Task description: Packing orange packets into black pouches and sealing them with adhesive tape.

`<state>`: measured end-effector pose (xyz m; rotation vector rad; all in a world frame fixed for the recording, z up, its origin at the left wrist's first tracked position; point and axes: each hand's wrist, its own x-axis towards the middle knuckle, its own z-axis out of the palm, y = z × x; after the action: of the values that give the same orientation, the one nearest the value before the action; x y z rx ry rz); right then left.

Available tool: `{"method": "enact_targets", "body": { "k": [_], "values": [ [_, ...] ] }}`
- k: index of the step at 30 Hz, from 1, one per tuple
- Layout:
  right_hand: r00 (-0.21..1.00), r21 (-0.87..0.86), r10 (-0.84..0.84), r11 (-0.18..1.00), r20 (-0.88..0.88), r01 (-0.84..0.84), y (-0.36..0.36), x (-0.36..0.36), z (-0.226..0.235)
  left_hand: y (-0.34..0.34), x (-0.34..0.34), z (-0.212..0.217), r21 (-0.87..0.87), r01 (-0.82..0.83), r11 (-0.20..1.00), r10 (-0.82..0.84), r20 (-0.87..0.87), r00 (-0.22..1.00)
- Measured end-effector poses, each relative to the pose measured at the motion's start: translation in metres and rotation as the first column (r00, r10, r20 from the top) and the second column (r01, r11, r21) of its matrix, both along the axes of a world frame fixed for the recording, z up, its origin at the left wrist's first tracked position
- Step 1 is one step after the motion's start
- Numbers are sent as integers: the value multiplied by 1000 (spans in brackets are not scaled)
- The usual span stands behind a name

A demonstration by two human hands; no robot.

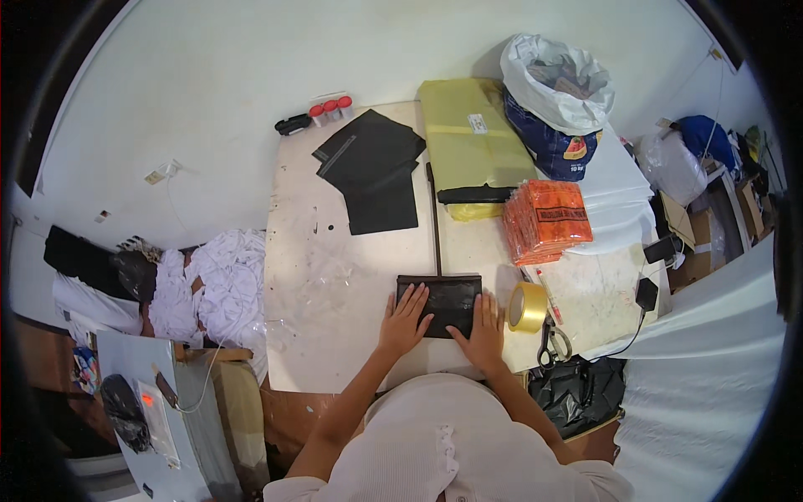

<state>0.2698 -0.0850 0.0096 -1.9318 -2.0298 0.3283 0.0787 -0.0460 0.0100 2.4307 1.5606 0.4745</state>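
Observation:
A folded black plastic packet (456, 294) lies flat near the table's front edge. My left hand (406, 320) rests on its left side with the fingers stretched out. On the right side of the packet, my right hand (480, 332) also lies flat, fingers extended. A long thin dark strip (436, 226) runs from the packet's far edge toward the back of the table. Farther off, several black plastic sheets or bags (381, 188) overlap one another. Close to my right hand stand a roll of yellowish tape (528, 307) and a pair of scissors (552, 345).
Orange plastic-wrapped packets (548, 219) are stacked right of centre. Behind them are a yellow-wrapped bundle (468, 142) and a large white-and-blue sack (556, 109). Red-lidded jars (331, 110) stand at the back left. A black adapter (646, 294) with its cable lies at the right edge.

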Motion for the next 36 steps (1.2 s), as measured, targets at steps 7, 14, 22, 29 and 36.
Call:
{"method": "enact_targets", "body": {
  "k": [7, 14, 22, 29, 36],
  "values": [
    [848, -146, 39, 980, -529, -136, -61, 11, 14, 36, 14, -6, 76, 19, 997, -28, 129, 991],
    [-261, -590, -739, 660, -621, -464, -34, -1, 24, 52, 23, -9, 191, 58, 980, -89, 156, 984],
    [-16, -221, -222, 960, -975, 171, -20, -18, -11, 53, -11, -7, -657, 65, 751, 146, 262, 954],
    [-98, -336, -361, 919, -927, -207, 15, -1, 13, 14, -16, 29, -756, 517, 402, 683, 623, 380],
    [-110, -519, -606, 749, -788, -411, 26, -11, 27, 8, -19, 23, -817, 416, 398, 810, 526, 258]
  ]
}}
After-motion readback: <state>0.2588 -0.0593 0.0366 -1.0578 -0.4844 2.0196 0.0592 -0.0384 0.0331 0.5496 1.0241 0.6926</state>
